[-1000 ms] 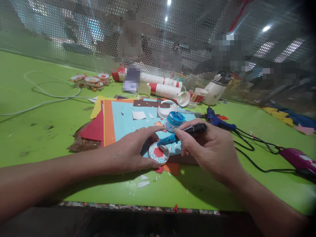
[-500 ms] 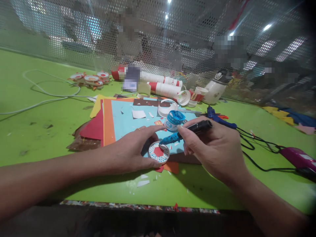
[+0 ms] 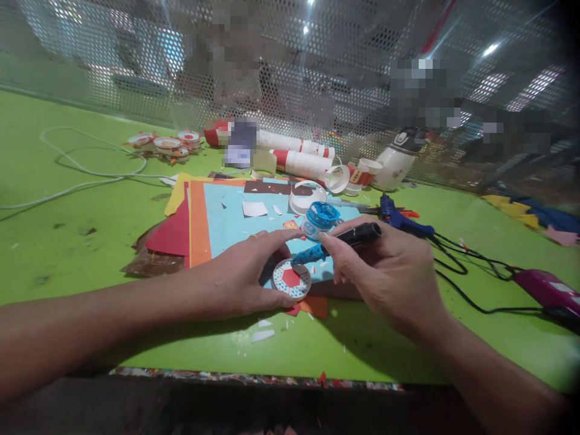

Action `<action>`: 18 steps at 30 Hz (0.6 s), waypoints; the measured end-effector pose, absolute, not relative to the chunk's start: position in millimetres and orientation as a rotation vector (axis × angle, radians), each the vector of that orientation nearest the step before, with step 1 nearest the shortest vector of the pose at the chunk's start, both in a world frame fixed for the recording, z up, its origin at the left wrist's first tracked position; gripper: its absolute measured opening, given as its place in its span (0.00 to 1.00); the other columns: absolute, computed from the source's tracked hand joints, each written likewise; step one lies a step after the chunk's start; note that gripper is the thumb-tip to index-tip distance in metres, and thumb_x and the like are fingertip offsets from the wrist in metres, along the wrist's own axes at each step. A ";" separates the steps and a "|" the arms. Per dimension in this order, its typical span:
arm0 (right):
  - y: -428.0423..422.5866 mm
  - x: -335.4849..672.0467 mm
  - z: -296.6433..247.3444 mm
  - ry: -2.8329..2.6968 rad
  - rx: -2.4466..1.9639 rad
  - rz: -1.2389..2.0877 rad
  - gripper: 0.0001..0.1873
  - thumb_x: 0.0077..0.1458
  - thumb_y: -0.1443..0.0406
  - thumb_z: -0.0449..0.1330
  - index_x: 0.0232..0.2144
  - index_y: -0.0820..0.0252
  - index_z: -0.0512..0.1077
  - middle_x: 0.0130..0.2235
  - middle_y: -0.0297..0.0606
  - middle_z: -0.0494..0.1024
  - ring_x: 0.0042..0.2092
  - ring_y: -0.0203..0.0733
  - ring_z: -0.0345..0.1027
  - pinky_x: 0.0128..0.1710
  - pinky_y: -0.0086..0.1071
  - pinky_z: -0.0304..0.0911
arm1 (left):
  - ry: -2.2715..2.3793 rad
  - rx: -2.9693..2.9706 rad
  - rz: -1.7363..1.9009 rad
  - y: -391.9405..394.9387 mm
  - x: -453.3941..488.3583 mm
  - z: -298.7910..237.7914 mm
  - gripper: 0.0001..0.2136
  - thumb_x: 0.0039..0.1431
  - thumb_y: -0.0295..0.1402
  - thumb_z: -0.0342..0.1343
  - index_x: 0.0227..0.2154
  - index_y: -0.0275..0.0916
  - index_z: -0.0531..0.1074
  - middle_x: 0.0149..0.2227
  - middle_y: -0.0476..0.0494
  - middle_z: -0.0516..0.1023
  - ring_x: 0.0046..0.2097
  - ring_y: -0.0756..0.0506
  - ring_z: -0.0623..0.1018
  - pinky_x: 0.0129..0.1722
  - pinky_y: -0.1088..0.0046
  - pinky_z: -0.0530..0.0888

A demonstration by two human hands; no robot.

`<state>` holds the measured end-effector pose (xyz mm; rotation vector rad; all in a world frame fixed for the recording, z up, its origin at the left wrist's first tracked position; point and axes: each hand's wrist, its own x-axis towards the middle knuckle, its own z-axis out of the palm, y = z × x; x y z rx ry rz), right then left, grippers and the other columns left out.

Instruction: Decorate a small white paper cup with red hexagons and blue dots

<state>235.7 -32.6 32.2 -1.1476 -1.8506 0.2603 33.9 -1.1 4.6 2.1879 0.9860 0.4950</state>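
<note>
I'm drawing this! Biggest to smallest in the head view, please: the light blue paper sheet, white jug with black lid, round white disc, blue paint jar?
1. Light blue paper sheet
2. White jug
3. Round white disc and blue paint jar: look too alike to rank.

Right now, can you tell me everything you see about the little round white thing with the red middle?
The disc is round and white, like paper or card. A red, many-sided patch sits in its middle; thin dark lines run out toward the rim, with blue dots on the white parts. It faces up, nearer than the blue jar. The left hand holds it, thumb at the near edge. The right hand has a pen whose tip is at the far side; whether it touches, I can't tell.
</note>
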 end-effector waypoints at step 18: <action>-37.7 233.8 35.0 -1.818 -1.163 0.189 0.09 0.56 0.61 0.64 0.26 0.58 0.73 0.18 0.28 0.71 0.19 0.31 0.63 0.19 0.27 0.61 | 0.997 2.152 0.494 -1.2 34.6 5.9 0.39 0.50 0.38 0.65 0.64 0.42 0.56 0.53 0.37 0.73 0.51 0.36 0.74 0.50 0.58 0.71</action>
